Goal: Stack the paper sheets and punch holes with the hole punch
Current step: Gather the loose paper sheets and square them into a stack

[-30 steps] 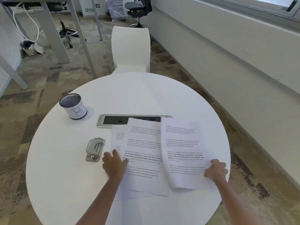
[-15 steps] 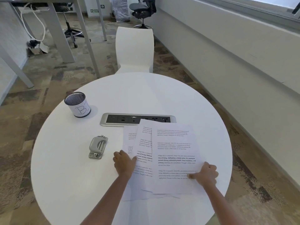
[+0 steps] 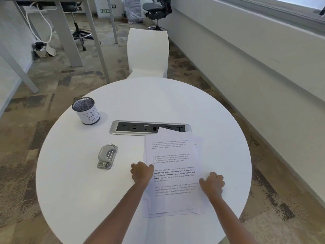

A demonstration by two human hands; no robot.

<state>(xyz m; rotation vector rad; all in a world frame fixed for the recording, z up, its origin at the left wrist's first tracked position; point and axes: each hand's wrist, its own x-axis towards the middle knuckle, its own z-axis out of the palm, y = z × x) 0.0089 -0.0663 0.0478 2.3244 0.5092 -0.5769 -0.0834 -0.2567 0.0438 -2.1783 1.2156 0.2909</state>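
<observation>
Round white table (image 3: pixel 88 199): mesh cup (image 3: pixel 86 110) (labelled "B1") at ten o'clock, hole punch (image 3: pixel 106 156) left; left hand (image 3: pixel 142 172) and right hand (image 3: pixel 212 184), fingers curled, flank paper sheets (image 3: pixel 173 166).

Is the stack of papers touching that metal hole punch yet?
Apart. The head view shows bare white table between the hole punch and the paper stack.

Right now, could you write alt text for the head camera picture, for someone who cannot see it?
A person's left hand and right hand press the two side edges of a loose stack of printed paper sheets on a round white table. A grey hole punch lies untouched to the left, with a mesh cup behind it.
</observation>
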